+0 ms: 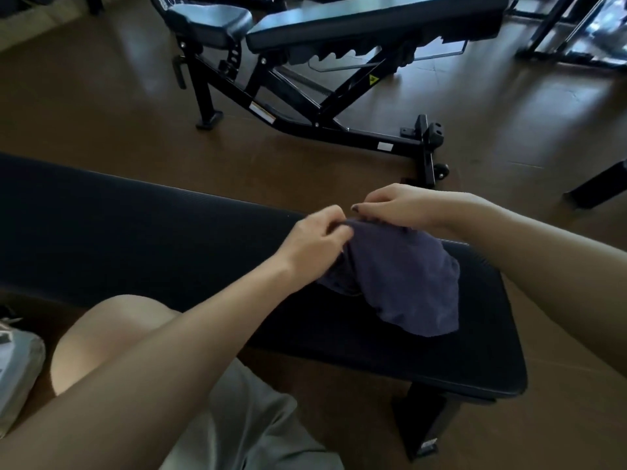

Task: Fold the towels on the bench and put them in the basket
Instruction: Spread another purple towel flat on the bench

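Navy towel (pixel 400 279) bunched at table's (pixel 135 232) right end. Left hand (pixel 317 239), right hand (pixel 403 206) close together, pinching towel's far edge, likely to spread it for folding.

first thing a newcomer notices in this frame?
Both hands meet at centre over a bunched dark towel on the right part of the black bench: the left hand and right hand pinch its far edge. Behind them, an adjustable weight bench fills the top of the view on a brown floor.
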A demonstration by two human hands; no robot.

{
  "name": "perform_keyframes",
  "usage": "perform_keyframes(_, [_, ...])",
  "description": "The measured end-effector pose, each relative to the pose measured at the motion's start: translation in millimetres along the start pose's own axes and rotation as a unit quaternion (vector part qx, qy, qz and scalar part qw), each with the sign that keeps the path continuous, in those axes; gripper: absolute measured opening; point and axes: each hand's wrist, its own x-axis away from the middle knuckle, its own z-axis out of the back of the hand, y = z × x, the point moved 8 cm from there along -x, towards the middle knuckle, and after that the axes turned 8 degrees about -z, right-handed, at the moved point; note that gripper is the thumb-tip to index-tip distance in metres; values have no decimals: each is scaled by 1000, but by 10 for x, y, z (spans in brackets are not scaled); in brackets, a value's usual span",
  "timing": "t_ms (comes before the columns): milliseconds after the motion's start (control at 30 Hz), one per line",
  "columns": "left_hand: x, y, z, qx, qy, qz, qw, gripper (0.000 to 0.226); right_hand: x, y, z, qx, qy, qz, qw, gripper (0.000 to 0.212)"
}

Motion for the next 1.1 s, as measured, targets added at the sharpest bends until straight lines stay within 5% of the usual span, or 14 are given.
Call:
perform_keyframes(200, [-32, -91, 641, 18, 116, 28, 993, 24, 56, -270, -193, -82, -22, 65, 994, 31])
perform_keyframes(400, [74, -164, 948, -76, 79, -5, 994, 20, -35, -555, -487, -128, -104, 102, 981, 81])
perform_keyframes(600, [150, -47, 1210, -160, 69, -62, 983, 20, -80, -881, -468, -137, -55, 148, 978, 20])
perform_keyframes(700, [193, -62, 1174, -212, -67, -51, 974, 41, -79, -1001, -365, -103, 4, 177, 979, 25])
perform_keyframes(767, [248, -101, 1135, -333, -136, -54, 932, 47, -80, -1047, -357, -91, 6, 183, 979, 25])
perform_keyframes(900, [302, -100, 1172, -410, -105, -100, 900, 19, -88, -1002, -525, -168, -148, 123, 967, 13])
perform_keyframes(933, [323, -79, 1176, -418, -94, -124, 895, 17, -89, -983, -574, -192, -187, 100, 958, 24])
perform_keyframes(1033, [391, 7, 1150, -449, -74, -196, 869, 15, -169, -944, -584, -206, -183, 53, 960, 59])
perform_keyframes(1100, [412, 84, 1145, -450, -53, -216, 865, 19, -165, -1007, -599, -191, -168, 66, 965, 37])
